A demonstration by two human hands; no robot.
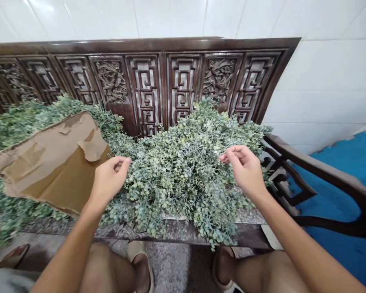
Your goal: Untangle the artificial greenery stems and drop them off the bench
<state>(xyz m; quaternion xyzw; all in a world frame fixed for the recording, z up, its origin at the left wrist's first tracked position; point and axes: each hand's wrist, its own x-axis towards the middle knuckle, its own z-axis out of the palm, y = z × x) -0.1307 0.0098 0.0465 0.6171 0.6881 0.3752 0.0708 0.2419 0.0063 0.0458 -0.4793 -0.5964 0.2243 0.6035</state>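
Observation:
A big heap of small-leaved green artificial foliage (183,171) lies on the seat of a carved dark wooden bench (177,81). My left hand (110,179) rests at the heap's left edge, its fingers curled in a pinch on a sprig. My right hand (244,167) hovers over the heap's right side, fingertips pinched together on a thin stem. Both forearms reach in from below, and my bare knees show at the bottom.
A torn sheet of brown cardboard (55,162) lies over more foliage (21,118) on the left. The bench's armrest (320,171) curves out at the right beside a blue surface (350,162). White tiled wall behind. My sandalled feet (142,264) stand on speckled floor.

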